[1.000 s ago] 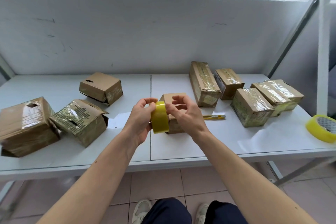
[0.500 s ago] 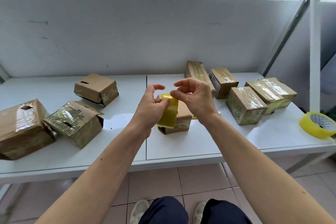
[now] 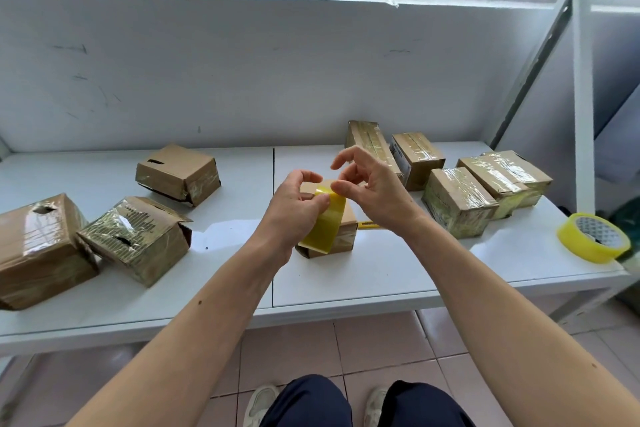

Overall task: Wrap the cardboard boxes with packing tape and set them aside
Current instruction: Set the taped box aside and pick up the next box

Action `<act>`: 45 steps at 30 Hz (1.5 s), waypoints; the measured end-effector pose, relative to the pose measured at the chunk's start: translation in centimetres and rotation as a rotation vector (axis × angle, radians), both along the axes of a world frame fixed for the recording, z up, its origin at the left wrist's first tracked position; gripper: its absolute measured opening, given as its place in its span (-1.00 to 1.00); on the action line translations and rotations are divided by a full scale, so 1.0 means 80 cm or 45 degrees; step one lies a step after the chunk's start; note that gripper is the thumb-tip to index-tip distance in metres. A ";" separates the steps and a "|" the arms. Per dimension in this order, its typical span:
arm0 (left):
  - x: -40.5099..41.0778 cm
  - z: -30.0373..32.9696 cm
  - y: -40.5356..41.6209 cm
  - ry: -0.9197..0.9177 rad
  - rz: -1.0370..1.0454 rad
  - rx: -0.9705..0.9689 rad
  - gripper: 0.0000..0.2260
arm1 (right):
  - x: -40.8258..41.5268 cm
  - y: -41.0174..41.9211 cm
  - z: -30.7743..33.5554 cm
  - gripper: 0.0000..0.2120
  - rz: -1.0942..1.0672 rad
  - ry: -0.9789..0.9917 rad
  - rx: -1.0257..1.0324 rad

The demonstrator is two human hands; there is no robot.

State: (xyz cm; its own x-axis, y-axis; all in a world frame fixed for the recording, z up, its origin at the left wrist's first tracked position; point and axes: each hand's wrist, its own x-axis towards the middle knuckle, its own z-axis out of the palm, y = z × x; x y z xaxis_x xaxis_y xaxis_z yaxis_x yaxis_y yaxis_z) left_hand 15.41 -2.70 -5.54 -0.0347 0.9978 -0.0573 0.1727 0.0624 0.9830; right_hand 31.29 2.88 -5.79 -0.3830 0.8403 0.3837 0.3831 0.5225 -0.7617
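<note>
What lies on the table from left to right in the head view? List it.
Big taped box → torn box → brown box → tape roll held by left hand → group of wrapped boxes → spare tape roll.

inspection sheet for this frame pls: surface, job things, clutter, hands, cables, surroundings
Surface: white table, two panels with a seam down the middle.
Job's things: small box at the centre, behind the held tape roll; three boxes at left with torn or open flaps; five taped boxes grouped at right.
Clutter: spare tape roll at the table's right edge; yellow tool behind the right wrist, mostly hidden.
Hands: left hand grips the held roll; right hand has thumb and finger at the roll's top edge, whether it pinches the tape end cannot be told.
Cables: nothing seen.
Surroundings: white back wall, metal frame post at right, tiled floor below.
</note>
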 end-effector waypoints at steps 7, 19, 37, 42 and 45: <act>0.003 -0.003 0.004 0.028 -0.029 0.035 -0.80 | 0.005 0.007 -0.010 -0.82 -0.075 -0.004 0.017; 0.045 0.000 0.039 0.202 -0.079 0.198 -0.60 | 0.014 0.018 0.013 -0.87 -0.245 0.268 -0.788; -0.018 -0.134 0.114 0.085 0.309 0.044 -0.61 | 0.046 0.010 -0.116 -0.61 -0.463 -1.140 -0.195; -0.014 -0.156 0.148 -0.063 0.307 0.022 -0.55 | -0.024 0.049 -0.075 -0.67 -0.657 -0.743 -0.104; -0.007 -0.163 0.160 -0.098 0.373 0.035 -0.59 | -0.068 0.081 -0.088 -0.54 -0.624 -0.626 -0.379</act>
State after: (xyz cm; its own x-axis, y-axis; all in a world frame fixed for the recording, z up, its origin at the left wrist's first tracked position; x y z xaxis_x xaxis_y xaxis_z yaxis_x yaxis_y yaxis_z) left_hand 14.85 10.06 -18.56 -0.3178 0.9471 -0.0443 0.0764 0.0721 0.9945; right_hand 25.84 9.36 -12.87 -0.0069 1.0000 -0.0046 0.8511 0.0035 -0.5250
